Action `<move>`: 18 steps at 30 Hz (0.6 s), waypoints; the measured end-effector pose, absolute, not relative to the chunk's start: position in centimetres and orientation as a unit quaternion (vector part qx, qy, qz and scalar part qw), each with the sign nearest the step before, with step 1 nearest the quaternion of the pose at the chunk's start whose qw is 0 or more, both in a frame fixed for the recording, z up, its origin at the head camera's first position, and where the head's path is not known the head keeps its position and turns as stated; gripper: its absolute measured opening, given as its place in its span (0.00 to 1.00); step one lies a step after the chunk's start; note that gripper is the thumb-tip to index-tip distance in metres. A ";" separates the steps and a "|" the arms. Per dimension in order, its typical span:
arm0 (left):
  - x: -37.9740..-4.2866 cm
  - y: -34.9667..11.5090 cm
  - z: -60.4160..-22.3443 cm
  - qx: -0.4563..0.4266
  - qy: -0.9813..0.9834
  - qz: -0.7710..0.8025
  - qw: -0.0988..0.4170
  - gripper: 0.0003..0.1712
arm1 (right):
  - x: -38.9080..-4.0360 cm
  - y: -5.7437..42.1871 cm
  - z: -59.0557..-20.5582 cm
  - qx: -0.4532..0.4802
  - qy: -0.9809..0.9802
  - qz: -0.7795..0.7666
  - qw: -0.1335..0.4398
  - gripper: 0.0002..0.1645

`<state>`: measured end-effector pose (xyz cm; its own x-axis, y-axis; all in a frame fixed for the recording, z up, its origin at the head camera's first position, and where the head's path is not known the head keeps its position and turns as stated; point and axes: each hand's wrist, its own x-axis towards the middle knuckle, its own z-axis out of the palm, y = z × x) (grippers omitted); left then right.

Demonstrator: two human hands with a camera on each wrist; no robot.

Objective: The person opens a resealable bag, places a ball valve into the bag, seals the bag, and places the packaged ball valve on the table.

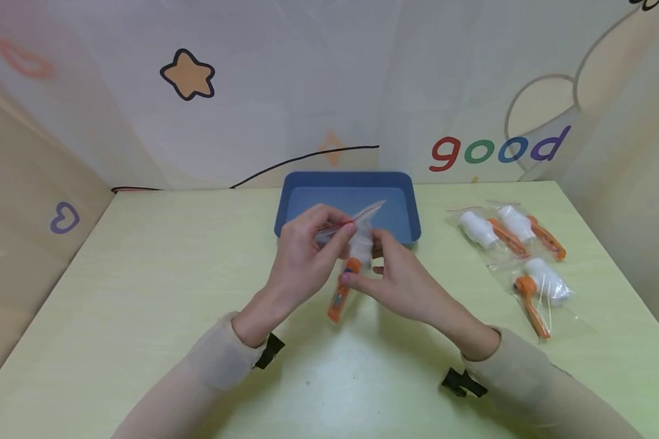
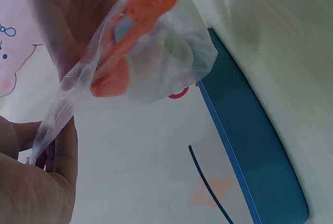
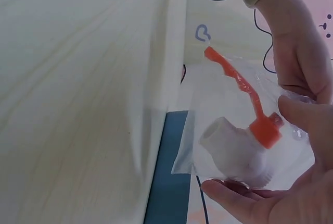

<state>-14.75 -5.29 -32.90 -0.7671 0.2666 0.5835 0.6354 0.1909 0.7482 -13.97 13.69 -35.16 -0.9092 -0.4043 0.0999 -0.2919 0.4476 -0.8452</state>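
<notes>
My left hand [image 1: 307, 250] pinches the top edge of a clear zip bag [image 1: 369, 211] between thumb and fingers, near its reddish seal line. Inside the bag are a white, rounded plastic piece [image 3: 229, 148] with an open round end and a slim orange handle-like part [image 3: 244, 86]. My right hand [image 1: 403, 277] holds the bag's lower part from the other side, its thumb over the orange part and its fingers behind the white piece. In the left wrist view the bag [image 2: 200, 52] hangs between both hands. It is held up in front of the blue tray.
A shallow blue tray [image 1: 348, 178] stands at the back of the pale table [image 1: 159, 292], against the printed cloth backdrop [image 1: 318, 79]. On the right lie three similar clear bags [image 1: 568, 320], each with a white piece and an orange part.
</notes>
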 end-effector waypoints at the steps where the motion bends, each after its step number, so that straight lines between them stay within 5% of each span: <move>1: -14.7 -5.2 -32.9 -0.299 -0.752 -0.564 0.163 0.03 | -14.0 13.7 -35.2 -0.205 0.847 -0.487 0.059 0.46; 18: -14.7 -5.4 -33.1 -0.282 -0.755 -0.572 0.156 0.03 | -14.4 14.6 -34.9 -0.175 0.871 -0.457 0.052 0.40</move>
